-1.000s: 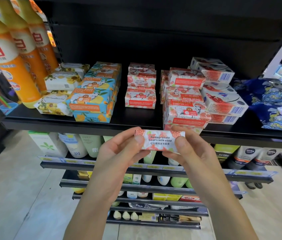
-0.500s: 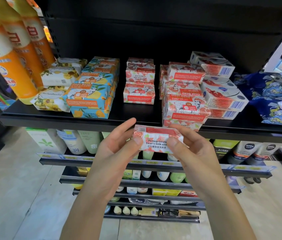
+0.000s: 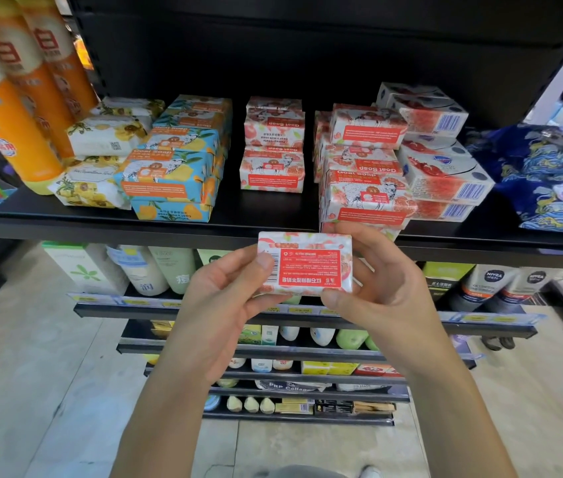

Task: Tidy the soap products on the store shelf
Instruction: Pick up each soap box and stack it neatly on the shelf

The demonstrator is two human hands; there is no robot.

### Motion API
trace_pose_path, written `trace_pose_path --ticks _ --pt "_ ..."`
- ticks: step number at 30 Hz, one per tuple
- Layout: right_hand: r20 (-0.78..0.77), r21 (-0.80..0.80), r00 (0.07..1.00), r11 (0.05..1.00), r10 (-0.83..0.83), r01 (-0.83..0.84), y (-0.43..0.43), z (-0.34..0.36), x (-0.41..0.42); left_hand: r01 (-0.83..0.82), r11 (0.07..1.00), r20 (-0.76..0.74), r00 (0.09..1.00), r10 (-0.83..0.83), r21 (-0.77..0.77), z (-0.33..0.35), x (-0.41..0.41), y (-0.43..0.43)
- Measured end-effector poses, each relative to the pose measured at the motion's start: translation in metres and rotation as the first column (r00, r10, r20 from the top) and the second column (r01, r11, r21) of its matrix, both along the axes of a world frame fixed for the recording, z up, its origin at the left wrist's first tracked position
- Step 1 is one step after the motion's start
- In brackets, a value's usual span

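I hold a red-and-white pomegranate soap bar [image 3: 306, 262] just below the front edge of the black shelf [image 3: 100, 229]. My left hand [image 3: 224, 305] grips its left end and my right hand [image 3: 380, 294] grips its right end; its label side with barcode faces me. On the shelf stand a small red-and-white soap stack [image 3: 273, 146], a taller uneven red-and-white stack [image 3: 362, 174], blue-and-yellow soaps [image 3: 176, 160], sunflower-wrapped soaps [image 3: 100, 160] and red boxed soaps [image 3: 442, 157].
Orange bottles [image 3: 7, 108] stand at the shelf's left end, a blue patterned bag [image 3: 549, 174] at its right. Lower shelves [image 3: 273, 315] carry tubes and bottles. A bare gap of shelf lies in front of the small red-and-white stack.
Both hands have turned the soap bar over, from its narrow side with the name to its broad label side, and lowered it slightly.
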State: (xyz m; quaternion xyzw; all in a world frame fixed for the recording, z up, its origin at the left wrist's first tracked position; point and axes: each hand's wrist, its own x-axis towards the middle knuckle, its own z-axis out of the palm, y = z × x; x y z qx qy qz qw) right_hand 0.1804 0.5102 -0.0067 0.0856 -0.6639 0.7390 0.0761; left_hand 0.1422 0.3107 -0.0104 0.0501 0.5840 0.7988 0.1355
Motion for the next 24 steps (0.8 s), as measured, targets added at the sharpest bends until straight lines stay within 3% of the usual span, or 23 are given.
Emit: trace_pose_path --ticks 7,12,19,24 --pt "0.086 0.057 0.99 0.993 -0.109 0.104 -0.0034 0.0019 0.0012 -0.02 1.0 -0.033 0.999 0.02 -0.021 -0.0044 0.0011 -0.0008" --pt "0.233 0.034 0.954 0.983 -0.186 0.183 -0.007 -0.0017 -0.0008 -0.032 0.999 -0.043 0.999 0.032 -0.012 -0.0062 0.0013 -0.0004" --pt "0.258 0.015 0.944 0.977 -0.208 0.212 -0.007 -0.0058 -0.0012 -0.038 0.999 -0.06 0.997 0.039 0.016 -0.0053 0.0023 0.0021" --pt "0.186 -0.018 0.966 0.983 -0.179 0.185 -0.0068 -0.0062 0.0002 -0.039 0.999 -0.081 0.996 0.04 0.015 -0.0029 0.0035 0.0026"
